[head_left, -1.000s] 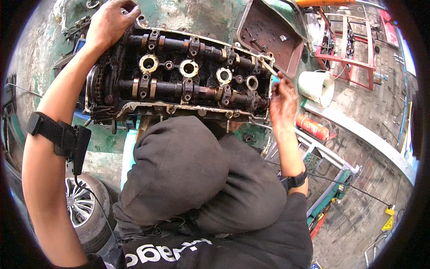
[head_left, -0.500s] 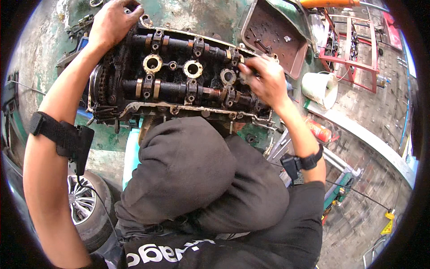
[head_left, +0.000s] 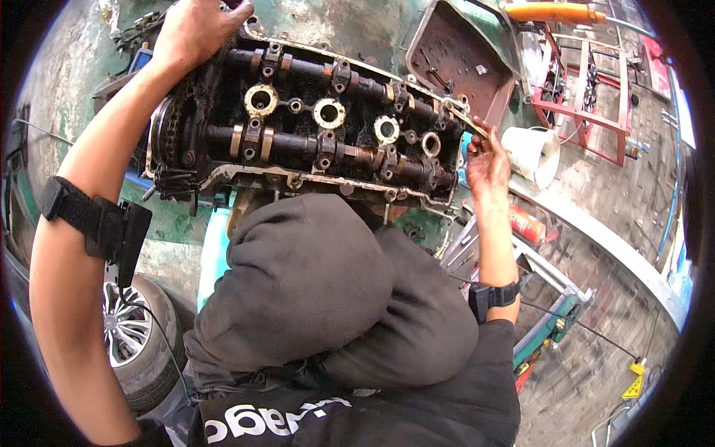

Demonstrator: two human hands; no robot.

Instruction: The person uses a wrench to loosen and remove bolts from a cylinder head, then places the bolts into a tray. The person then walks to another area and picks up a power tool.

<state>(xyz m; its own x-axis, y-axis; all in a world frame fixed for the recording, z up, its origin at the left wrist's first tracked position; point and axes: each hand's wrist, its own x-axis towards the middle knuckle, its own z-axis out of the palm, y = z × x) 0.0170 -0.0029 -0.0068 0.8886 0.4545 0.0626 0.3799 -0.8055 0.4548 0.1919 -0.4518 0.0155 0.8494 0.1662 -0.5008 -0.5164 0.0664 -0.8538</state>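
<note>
A greasy cylinder head [head_left: 298,112] lies lengthwise in front of my knees, its two dark camshafts and a row of pale metal rings exposed. The timing chain [head_left: 167,138] sits at its left end. My left hand [head_left: 195,31] is at the far left corner of the head; its fingertips are partly cut off by the upper edge. Just off the right end is my right hand [head_left: 488,165], palm turned up and fingers curled around a thin, tan, stick-like tool [head_left: 468,119]. The tool's far end reaches over the right rim of the cylinder head; its exact kind is unclear.
Behind the right end stands a brown drain tray [head_left: 465,56] with small parts in it. A white bucket [head_left: 532,155], a red metal frame [head_left: 585,97] and a red bottle [head_left: 527,223] are on the right. A wheel [head_left: 134,335] lies at lower left.
My right hand has moved right, off the cylinder head, and turned palm up, uncovering the rightmost ring. The thin tool now shows in it. My left hand remains at the far left corner.
</note>
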